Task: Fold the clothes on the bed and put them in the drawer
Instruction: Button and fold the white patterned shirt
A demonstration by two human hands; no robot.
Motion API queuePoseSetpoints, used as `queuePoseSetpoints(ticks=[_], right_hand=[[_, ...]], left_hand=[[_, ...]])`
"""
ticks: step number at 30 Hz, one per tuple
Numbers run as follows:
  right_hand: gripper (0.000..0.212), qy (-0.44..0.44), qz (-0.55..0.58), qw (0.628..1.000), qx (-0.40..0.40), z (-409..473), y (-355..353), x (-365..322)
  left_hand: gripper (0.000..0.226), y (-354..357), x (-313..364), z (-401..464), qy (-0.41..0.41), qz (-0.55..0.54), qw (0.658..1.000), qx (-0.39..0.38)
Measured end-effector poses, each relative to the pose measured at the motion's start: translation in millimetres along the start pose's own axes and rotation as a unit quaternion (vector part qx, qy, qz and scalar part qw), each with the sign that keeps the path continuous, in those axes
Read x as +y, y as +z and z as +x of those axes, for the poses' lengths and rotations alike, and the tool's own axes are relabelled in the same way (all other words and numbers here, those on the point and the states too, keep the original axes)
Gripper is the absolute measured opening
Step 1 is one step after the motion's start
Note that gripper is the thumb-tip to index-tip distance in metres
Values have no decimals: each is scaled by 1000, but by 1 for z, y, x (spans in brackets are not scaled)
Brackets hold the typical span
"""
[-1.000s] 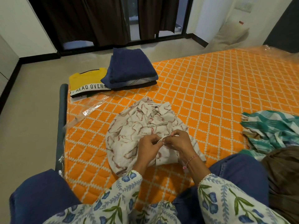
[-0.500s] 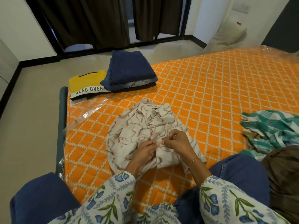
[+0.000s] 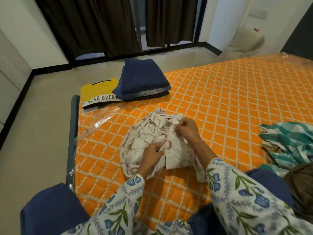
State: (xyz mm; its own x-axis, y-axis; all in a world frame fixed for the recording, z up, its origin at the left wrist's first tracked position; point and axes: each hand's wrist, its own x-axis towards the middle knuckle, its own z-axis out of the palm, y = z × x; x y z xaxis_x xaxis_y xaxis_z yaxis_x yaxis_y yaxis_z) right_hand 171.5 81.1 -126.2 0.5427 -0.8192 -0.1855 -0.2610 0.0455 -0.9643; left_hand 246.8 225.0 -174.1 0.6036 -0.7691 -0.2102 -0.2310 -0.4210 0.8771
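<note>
Shirt (image 3: pixel 149 133), cream with red print, crumpled, collar up

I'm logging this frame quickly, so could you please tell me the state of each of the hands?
Left hand: closed, pinching the white patterned shirt.
Right hand: closed, pinching the same shirt near its collar.

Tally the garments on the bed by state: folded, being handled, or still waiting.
Folded: 2 visible for certain, yellow shirt and navy garment; layers beneath unclear.
Being handled: 1, cream printed shirt, pinched by left hand and right hand.
Waiting: 1, teal striped cloth.
Total: 4
</note>
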Motion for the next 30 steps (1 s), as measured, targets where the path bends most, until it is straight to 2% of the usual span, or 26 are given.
queuePoseSetpoints(ticks=[4, 7, 9, 11, 14, 17, 20, 21, 22, 24, 25, 28, 30], right_hand=[[41, -6, -19, 998, 53, 29, 1, -6], [42, -8, -44, 996, 71, 52, 3, -10], [44, -20, -75, 994, 75, 63, 4, -8], [44, -31, -137, 988, 68, 70, 7, -5], [34, -48, -262, 963, 36, 61, 14, 1], [20, -85, -343, 935, 40, 28, 24, 12], [12, -137, -379, 914, 40, -16, 32, 23], [10, -147, -388, 910, 17, -29, 34, 27], [10, -148, -396, 906, -9, -39, 35, 34], [13, -128, -417, 899, -42, -51, 33, 47], [12, -116, -428, 896, -42, -54, 30, 54], [2, -111, -424, 898, -28, -56, 20, 68], [11, -103, -444, 890, -14, -57, 14, 74]], left_hand=[[9, -17, 14, 16, -2, -68, 997, 33], [18, -32, 25, 31, 54, -58, 997, 9], [29, -36, 26, 42, 83, 36, 996, -4], [31, -36, 25, 57, 83, 185, 979, 26], [22, -28, 23, 66, 76, 383, 920, 19], [20, -13, 11, 65, 84, 481, 873, 7], [23, -2, 10, 55, 184, 479, 856, 68], [25, 0, 12, 51, 219, 485, 844, 63], [26, 3, 10, 49, 221, 482, 847, 32], [27, 4, 4, 47, 194, 497, 845, -38], [27, 2, 2, 47, 175, 505, 844, -50], [24, 7, 0, 47, 132, 500, 855, -39], [22, 12, 6, 44, 117, 506, 854, -38]])
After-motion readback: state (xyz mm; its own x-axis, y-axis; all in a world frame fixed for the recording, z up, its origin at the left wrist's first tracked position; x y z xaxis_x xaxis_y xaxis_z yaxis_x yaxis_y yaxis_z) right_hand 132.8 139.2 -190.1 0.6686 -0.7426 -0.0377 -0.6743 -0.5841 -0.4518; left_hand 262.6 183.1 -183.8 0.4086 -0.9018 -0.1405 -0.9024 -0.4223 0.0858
